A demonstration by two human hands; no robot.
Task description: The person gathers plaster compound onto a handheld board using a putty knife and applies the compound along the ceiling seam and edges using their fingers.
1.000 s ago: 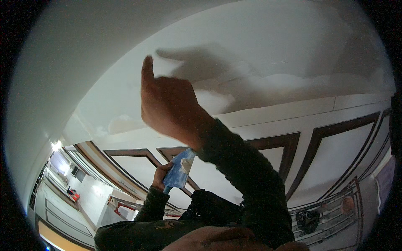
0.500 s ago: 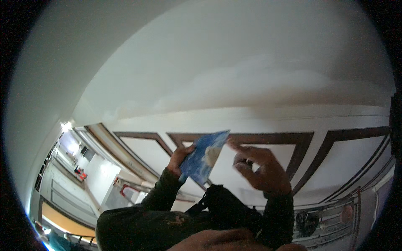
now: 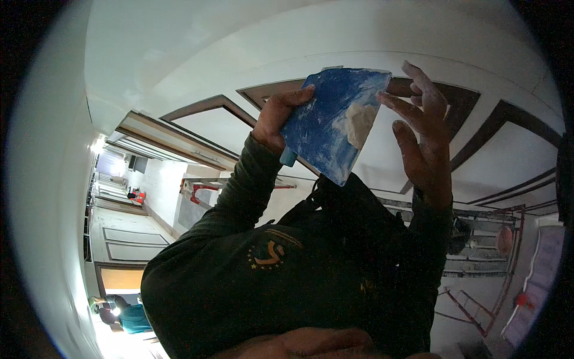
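Note:
My left hand (image 3: 282, 116) grips the left edge of a flat blue putty board (image 3: 326, 113), its thumb lying over the top face. White smears streak the board, and a lump of off-white putty (image 3: 361, 124) sits near its right edge. Beside that edge is my right hand (image 3: 423, 122), fingers spread and dusted white, holding nothing that I can see. One of its fingertips is at or very close to the board's edge; I cannot tell if they touch.
Beyond my hands runs a white wall (image 3: 197, 128) with brown-framed panels. A slatted scaffold platform (image 3: 478, 263) lies below at the right. Lower left, a person in a teal top (image 3: 134, 318) is near a doorway. A red-and-grey ladder-like frame (image 3: 194, 186) stands left of my arm.
Both hands and the putty board have come up in the view, and the board's face shows more fully. My right hand's fingers have spread from a more curled pose. The view has shifted too.

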